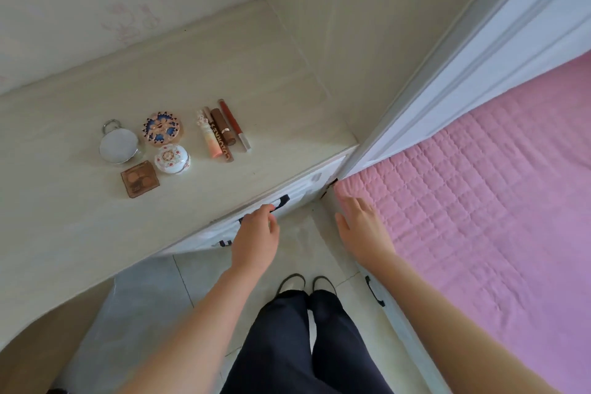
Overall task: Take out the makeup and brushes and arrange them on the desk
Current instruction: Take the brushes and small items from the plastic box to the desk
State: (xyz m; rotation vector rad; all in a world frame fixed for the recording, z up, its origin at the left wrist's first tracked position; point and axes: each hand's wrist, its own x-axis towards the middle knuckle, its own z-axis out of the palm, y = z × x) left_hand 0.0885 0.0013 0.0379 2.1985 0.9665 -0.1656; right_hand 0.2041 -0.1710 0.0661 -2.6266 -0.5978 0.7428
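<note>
Pink quilted bedspread; blue/orng-patt. compact

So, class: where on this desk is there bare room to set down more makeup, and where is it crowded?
Bare desk lies left of the silver case, behind everything up to the back wall, and right of the tubes. Crowded: the silver case, patterned box, white box and palette sit packed together.

On the desk we find four makeup cases clustered left, a row of tubes just right of them. Under the desk's front edge our left hand grips the drawer handle; the bed lies to our right.
</note>
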